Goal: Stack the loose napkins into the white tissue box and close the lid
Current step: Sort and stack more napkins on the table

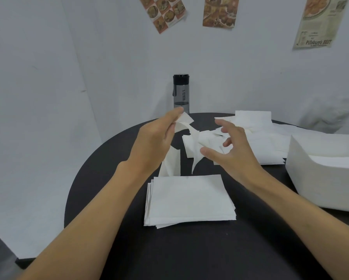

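My left hand (155,138) pinches one white napkin (184,123) by its top edge and lifts it off the table; the sheet hangs down, twisted. My right hand (232,148) hovers beside it with fingers spread and loosely bent, holding nothing. Below both hands lies a neat stack of napkins (189,201) on the round black table (113,199). Loose napkins (256,136) are scattered behind my right hand. The white tissue box (321,178) stands open at the right edge, with white sheets inside.
A dark water bottle (181,93) with a black cap stands at the table's far edge against the white wall. Food posters hang on the wall above. The table's near part is bare black surface.
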